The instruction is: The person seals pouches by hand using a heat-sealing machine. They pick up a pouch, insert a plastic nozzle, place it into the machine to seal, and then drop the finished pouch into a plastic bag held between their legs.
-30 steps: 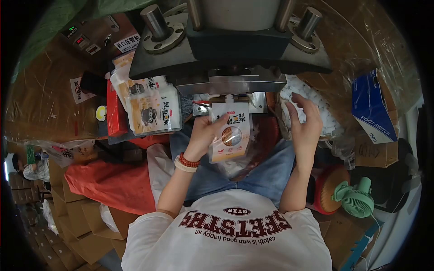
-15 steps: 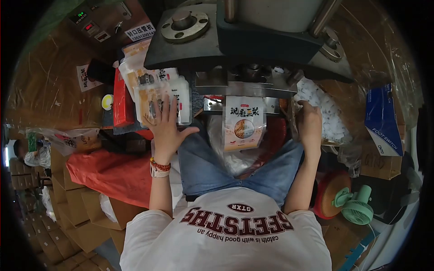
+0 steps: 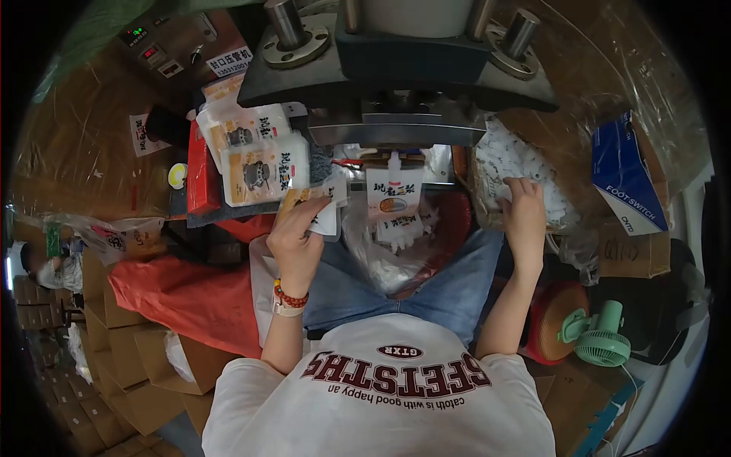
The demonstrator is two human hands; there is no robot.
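Note:
My left hand [image 3: 298, 242] grips a printed pouch [image 3: 329, 212] by its near side, just off the front of the pouch stack [image 3: 259, 169]. My right hand [image 3: 524, 212] reaches over a heap of small white plastic pieces [image 3: 525, 164]. Its fingers are curled and bent down, and anything between them is too small to make out. Between the hands, a printed pouch [image 3: 394, 196] with a white spout at its top hangs at the front of the press [image 3: 400, 131]. More pouches lie below it in a clear plastic bag [image 3: 373, 259].
The press's heavy top plate [image 3: 426, 80] and rods stand ahead. A red box [image 3: 202, 171] flanks the stack. At the right are a blue-and-white box [image 3: 628, 179] and a green fan [image 3: 601, 346]. A control box [image 3: 171, 46] sits at the far left.
My left hand has come off the stack toward me with a pouch. My right hand has shifted slightly down. The press rods now stick up higher above the plate, and the middle pouch appears lower.

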